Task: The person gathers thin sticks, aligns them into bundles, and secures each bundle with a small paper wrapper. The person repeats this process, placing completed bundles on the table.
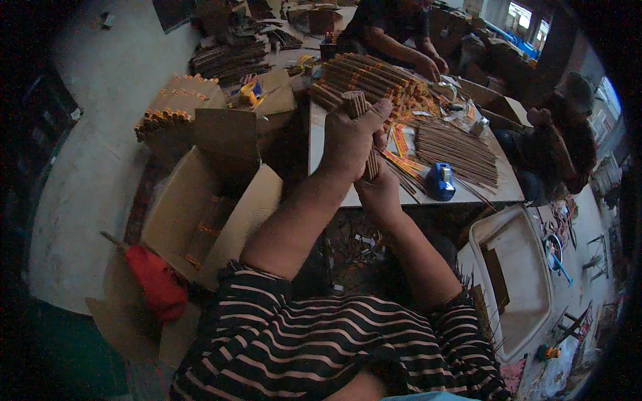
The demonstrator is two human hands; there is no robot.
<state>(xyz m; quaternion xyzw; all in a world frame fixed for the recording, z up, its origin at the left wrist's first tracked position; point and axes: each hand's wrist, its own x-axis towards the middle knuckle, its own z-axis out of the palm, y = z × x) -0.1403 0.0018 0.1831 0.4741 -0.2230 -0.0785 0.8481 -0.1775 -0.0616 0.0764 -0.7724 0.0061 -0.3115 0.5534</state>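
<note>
Both my hands are closed around a bundle of thin brown sticks, held tilted over the near left part of the white table. My left hand grips the upper part, just below the bundled ends. Lower down, my right hand wraps the same bundle, partly hidden behind my left. Loose brown sticks lie spread on the table to the right. Red and yellow paper strips sit beside them. A blue tape dispenser stands near the table's front edge.
Wrapped stick bundles are stacked behind my hands. Open cardboard boxes stand left of the table, with a red cloth-like item beside them. A white tub sits at the right. Two people are across and right of the table.
</note>
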